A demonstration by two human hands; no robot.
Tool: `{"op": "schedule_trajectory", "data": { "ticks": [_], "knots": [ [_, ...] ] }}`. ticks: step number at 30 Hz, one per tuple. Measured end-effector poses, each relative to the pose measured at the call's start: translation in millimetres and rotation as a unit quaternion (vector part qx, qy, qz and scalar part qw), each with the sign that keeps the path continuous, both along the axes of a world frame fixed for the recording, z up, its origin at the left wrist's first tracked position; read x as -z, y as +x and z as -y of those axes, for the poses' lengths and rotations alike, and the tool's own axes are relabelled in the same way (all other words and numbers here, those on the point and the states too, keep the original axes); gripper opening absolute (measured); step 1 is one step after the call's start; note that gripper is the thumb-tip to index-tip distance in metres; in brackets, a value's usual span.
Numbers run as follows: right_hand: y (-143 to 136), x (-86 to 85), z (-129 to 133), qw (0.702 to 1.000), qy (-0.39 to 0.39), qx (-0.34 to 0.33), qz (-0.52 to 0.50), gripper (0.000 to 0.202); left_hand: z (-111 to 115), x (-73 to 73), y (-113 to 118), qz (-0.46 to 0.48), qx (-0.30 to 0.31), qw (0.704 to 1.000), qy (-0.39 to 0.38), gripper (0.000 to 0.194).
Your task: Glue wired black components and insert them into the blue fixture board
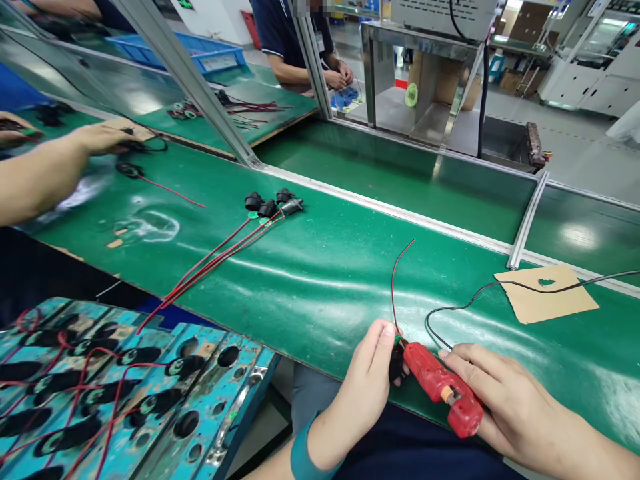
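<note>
My left hand (370, 363) is closed on a small black round part (398, 364) with a bit of green on its top. A thin red wire (394, 283) rises from that part and bends to the right over the bench. In my right hand (495, 393) is a red hot glue gun (443, 387), gripped with its narrow tip against or very near the black part; exact contact is hidden. The gun's black cord (470, 305) runs off to the right. My right fingers are partly covered by the gun's body.
Several black parts (267, 209) with red wires lie on the green bench (320, 293). A blue fixture (235, 363) at lower left holds more. A co-worker's arm (45, 173) reaches in from the left. Cardboard (547, 293) lies right; a metal frame rail (400, 210) borders the back.
</note>
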State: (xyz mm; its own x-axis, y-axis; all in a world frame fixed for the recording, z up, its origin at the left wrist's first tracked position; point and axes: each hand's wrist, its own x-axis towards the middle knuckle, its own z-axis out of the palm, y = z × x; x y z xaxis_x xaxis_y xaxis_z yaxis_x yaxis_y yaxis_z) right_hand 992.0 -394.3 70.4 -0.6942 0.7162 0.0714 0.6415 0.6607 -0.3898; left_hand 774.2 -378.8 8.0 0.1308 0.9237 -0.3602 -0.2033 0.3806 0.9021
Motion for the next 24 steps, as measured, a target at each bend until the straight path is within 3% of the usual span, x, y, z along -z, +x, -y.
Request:
{"op": "schedule_trajectory", "data": {
  "ticks": [9, 13, 16, 19, 22, 24],
  "knots": [
    [6.4, -3.7, 5.3, 1.0, -0.015, 0.02, -0.008, 0.043, 2.3, 5.9, -1.1, 0.007, 0.01, 1.0, 0.005, 0.042],
    [31.7, 2.6, 11.0, 0.998, -0.017, 0.063, 0.0, 0.043, -0.5, 9.7, -1.6, 0.016, 0.026, 1.0, 0.006, 0.04],
    [61.7, 9.3, 14.1, 0.989, 0.043, 0.138, 0.013, 0.035, -2.2, 12.0, -1.8, 0.025, 0.03, 0.999, 0.003, 0.039],
    [96.4, 14.0, 24.2, 0.955, 0.134, 0.263, 0.034, 0.027, -2.6, 15.1, -2.0, 0.037, 0.031, 0.999, -0.003, 0.038],
    [137.1, 21.3, 41.7, 0.875, 0.219, 0.424, 0.083, 0.022, -2.5, 17.2, -1.9, 0.048, 0.028, 0.998, -0.017, 0.039],
    [167.9, 29.5, 51.2, 0.842, 0.229, 0.481, 0.088, 0.018, -2.4, 17.3, -1.8, 0.054, 0.032, 0.998, -0.026, 0.039]
  ]
}}
